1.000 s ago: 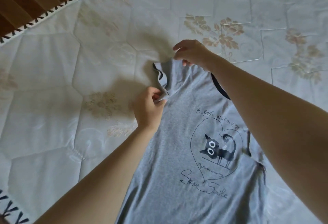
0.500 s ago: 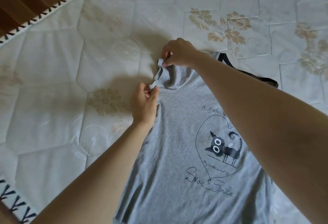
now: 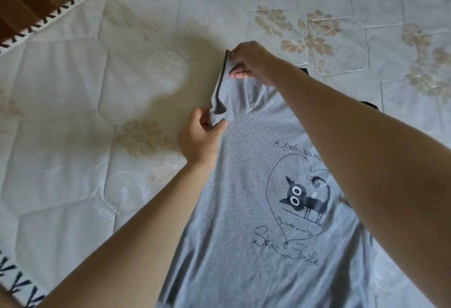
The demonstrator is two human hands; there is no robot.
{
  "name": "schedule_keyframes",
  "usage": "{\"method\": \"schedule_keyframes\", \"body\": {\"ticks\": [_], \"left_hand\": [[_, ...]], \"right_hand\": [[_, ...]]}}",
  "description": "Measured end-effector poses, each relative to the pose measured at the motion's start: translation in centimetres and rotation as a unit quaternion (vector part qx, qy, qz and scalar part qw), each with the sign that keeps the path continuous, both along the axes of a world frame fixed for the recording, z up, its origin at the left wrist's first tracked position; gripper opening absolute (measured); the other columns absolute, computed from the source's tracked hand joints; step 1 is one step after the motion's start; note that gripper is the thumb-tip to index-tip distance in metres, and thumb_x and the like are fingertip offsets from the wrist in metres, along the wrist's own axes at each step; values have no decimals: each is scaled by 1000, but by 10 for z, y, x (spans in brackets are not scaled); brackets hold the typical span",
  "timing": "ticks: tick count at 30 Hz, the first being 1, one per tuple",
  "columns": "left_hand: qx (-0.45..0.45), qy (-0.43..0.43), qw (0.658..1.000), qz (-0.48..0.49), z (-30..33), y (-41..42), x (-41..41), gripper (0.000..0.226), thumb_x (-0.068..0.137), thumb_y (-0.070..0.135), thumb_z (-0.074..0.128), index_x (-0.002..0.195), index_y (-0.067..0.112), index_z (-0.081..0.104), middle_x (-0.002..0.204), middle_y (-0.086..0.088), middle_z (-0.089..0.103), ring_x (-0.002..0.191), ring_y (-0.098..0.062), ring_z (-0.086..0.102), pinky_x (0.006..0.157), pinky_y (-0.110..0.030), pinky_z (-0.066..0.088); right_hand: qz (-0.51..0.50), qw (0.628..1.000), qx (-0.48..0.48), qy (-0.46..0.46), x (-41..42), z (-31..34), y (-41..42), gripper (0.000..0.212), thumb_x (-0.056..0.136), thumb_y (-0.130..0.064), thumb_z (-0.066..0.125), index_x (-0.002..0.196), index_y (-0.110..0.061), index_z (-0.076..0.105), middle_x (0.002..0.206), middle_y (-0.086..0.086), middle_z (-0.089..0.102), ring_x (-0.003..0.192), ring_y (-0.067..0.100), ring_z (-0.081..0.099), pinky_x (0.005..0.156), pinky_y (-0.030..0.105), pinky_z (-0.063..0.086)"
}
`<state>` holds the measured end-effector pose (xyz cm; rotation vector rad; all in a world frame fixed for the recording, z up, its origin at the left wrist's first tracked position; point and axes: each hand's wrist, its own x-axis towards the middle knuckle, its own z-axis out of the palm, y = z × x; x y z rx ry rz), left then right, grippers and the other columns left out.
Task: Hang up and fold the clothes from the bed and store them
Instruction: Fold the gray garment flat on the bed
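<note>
The grey T-shirt (image 3: 244, 210) lay flat on the bed (image 3: 73, 161). Both hands pinched its sleeve (image 3: 234, 97), the left hand (image 3: 200, 134) low, the right hand (image 3: 251, 63) high. A slipped pinch would likely have let the sleeve bunch, spoiling the fold.

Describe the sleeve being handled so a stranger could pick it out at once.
On the quilted floral mattress lies a grey T-shirt with a cat-in-heart print. Its sleeve sticks out at the shirt's top left corner, pinched between the left hand and right hand.
</note>
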<state>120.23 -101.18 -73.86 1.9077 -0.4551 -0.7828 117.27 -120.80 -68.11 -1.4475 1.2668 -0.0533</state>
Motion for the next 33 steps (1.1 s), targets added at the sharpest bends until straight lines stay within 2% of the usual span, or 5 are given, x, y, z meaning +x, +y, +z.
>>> {"method": "schedule_keyframes", "body": {"ticks": [4,9,15,28,33], "left_hand": [[-36,-231,966,-108,0,7,-10,11,73,10,66,79,18,63,73,4,58,73,-22,55,62,-39,48],[-91,-440,856,-256,2,9,-19,23,66,-2,70,77,18,65,76,1,57,72,-22,51,63,-28,34],[-120,-480,794,-353,-5,13,-20,12,71,6,65,78,15,62,78,-1,55,77,-17,40,67,-30,32],[-123,-513,761,-377,-20,34,-24,8,86,12,61,89,13,68,89,-1,63,79,-21,47,68,-39,44],[-121,-481,771,-400,-23,38,-21,26,77,-5,62,96,12,69,89,-4,62,75,-21,46,56,-37,47]], "right_hand": [[-51,995,28,-83,-21,1,2,16,88,-13,46,72,-11,49,74,10,54,61,18,52,57,22,49],[-64,995,-31,-73,-64,-12,5,34,92,-24,50,59,-16,52,60,1,60,68,17,49,76,32,40],[18,991,-126,46,-103,-19,9,32,71,4,71,76,-23,54,85,-1,54,79,14,49,64,19,40],[87,950,-261,146,-82,-29,10,31,88,-37,69,110,-15,67,105,2,70,98,16,62,83,30,51],[62,953,-248,163,-61,-38,-1,22,92,-31,66,107,-14,67,95,2,63,90,20,61,63,25,43]]}}
